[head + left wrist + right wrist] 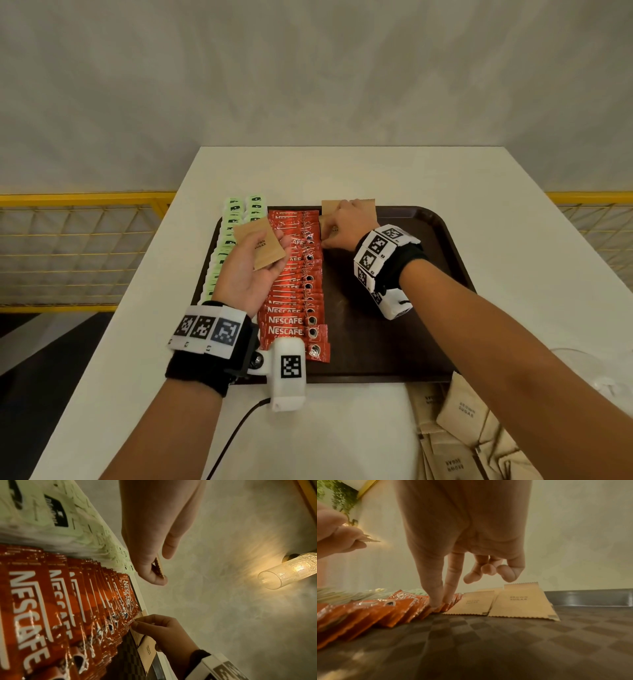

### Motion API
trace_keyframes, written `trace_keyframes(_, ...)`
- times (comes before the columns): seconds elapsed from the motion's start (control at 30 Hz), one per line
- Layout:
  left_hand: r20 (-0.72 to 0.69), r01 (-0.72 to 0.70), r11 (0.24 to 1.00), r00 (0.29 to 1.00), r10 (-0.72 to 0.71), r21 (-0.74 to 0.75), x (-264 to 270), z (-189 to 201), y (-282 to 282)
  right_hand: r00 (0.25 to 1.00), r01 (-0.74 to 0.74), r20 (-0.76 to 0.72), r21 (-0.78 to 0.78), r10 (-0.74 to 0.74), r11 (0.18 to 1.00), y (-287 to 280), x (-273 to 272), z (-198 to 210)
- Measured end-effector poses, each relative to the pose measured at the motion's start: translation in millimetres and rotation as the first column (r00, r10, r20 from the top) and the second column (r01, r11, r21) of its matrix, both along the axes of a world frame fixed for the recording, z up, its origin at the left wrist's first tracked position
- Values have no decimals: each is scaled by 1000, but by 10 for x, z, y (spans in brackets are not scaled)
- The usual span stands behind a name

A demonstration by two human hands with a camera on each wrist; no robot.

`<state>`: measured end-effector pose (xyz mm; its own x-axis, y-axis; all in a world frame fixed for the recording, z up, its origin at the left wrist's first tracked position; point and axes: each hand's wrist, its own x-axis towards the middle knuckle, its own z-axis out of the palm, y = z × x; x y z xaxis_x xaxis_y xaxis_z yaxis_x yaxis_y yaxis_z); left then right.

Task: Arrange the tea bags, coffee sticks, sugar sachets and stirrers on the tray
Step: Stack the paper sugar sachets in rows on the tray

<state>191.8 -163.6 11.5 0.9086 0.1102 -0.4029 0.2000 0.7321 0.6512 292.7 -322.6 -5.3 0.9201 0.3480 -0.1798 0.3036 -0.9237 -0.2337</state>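
Observation:
A dark brown tray (404, 342) lies on the white table. Green tea bags (233, 219) stand in two columns along its left side. Beside them runs a row of red Nescafe coffee sticks (294, 322). Brown sugar sachets (366, 205) lie at the tray's far middle (520, 601). My left hand (239, 277), palm up above the coffee sticks, grips a few sugar sachets (263, 246). My right hand (339, 226) reaches to the far end of the stick row. Its thumb and forefinger (441, 601) pinch the stick ends beside the nearest sachet; the other fingers are curled.
A loose pile of brown sugar sachets (462, 411) lies on the table at the near right, partly under my right forearm. A black cable (233, 442) runs from the left wrist camera. Yellow mesh railings (85, 240) flank the table.

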Motion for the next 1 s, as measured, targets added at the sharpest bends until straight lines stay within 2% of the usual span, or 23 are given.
trace_keyframes(0.3,22,10,1000,1000,-10,11,-25,-17,63,1000,1,19,-44,-1,999,37,53,-2)
trace_keyframes(0.43,56,59,998,997,-58,-19,-46,-6,64,999,-19,48,-55,22,998,39,56,4)
trace_keyframes(0.5,90,107,993,991,-103,-46,-57,4,67,998,9,68,-4,-9,1000,33,54,3)
trace_keyframes(0.57,120,139,986,985,-128,-88,-60,10,68,993,65,88,146,-78,987,17,49,27)
trace_keyframes(0.63,135,154,982,981,-138,-111,-51,8,54,991,104,42,382,-130,918,-6,0,108)
trace_keyframes(0.7,133,168,982,979,-155,-91,-33,3,5,991,135,-98,567,-95,813,-14,-102,231)
trace_keyframes(0.8,103,174,985,980,-172,-8,10,-5,-105,950,171,-306,668,58,724,-3,-271,333)
trace_keyframes(0.87,85,176,982,980,-181,66,32,-3,-170,914,221,-382,751,137,622,-12,-337,327)
trace_keyframes(1.0,81,231,971,968,-236,65,9,24,-229,888,342,-442,818,126,462,-179,-368,330)
